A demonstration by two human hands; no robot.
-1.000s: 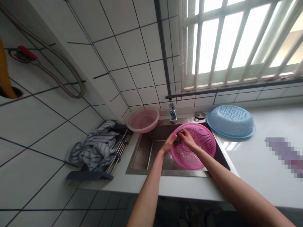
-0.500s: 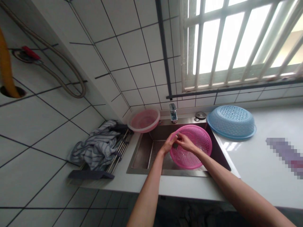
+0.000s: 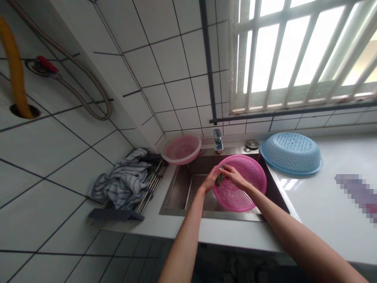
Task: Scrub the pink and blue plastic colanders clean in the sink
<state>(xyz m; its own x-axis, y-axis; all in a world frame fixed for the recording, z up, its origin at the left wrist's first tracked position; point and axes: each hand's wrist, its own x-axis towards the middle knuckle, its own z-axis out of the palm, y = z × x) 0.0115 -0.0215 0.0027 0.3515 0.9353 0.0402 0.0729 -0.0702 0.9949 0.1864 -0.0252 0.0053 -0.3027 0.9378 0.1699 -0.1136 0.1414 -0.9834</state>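
A pink colander point(image 3: 255, 175) is held tilted over the sink point(image 3: 176, 196), its perforated inside facing me. My left hand point(image 3: 209, 181) is closed at the colander's left rim. My right hand point(image 3: 235, 175) reaches across the colander to the same part of the rim, its fingers pinched together. Between the two hands, against the rim, is a small grey-green scrubbing pad point(image 3: 219, 180), partly covered by my fingers. The right fingertips are on the pad; its exact kind is hard to make out.
A chrome faucet point(image 3: 218, 140) stands behind the sink, with a metal drain strainer point(image 3: 252, 144) to its right. A pink basin point(image 3: 182, 150) sits at the back left; an upturned blue basket point(image 3: 291, 153) lies right. Striped cloth point(image 3: 120, 179) covers a folding rack point(image 3: 151, 184).
More of the grey-green pad shows between my hands, and the right hand has shifted slightly. The whole view has moved a little to the right; the colander stays over the sink.
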